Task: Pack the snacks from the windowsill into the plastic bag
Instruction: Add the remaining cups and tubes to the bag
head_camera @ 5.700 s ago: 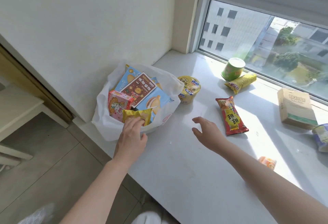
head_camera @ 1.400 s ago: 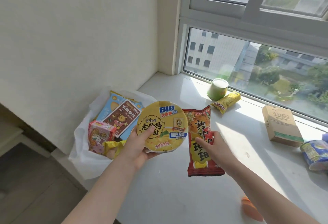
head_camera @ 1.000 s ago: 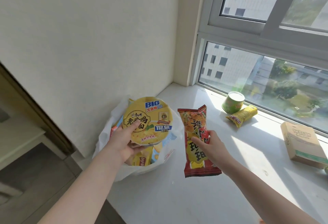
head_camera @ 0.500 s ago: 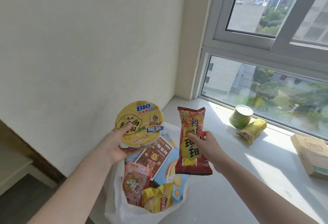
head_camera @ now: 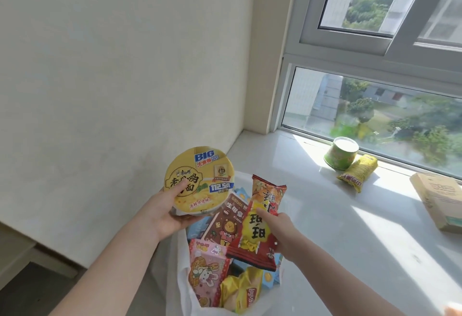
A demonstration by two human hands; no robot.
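Observation:
My left hand (head_camera: 162,215) grips a yellow instant noodle bowl (head_camera: 200,182), lid facing me, held above the far left side of the white plastic bag (head_camera: 180,288). My right hand (head_camera: 280,233) pinches a red snack packet (head_camera: 260,223) upright over the bag's opening. Inside the bag lie a brown box (head_camera: 225,223), a pink box (head_camera: 206,270), a yellow chip packet (head_camera: 241,290) and blue packs. On the windowsill (head_camera: 325,228) by the glass stand a green cup (head_camera: 341,152) and a yellow packet (head_camera: 357,174).
A cardboard box (head_camera: 440,200) lies at the right edge of the sill. The white wall rises on the left, the window frame at the back. An orange item shows at the bottom right corner. The sill drops off just left of the bag.
Both hands picked up the noodle bowl and red packet from the sill and carried them left over the bag. Over the last half second the red packet has sunk lower toward the opening.

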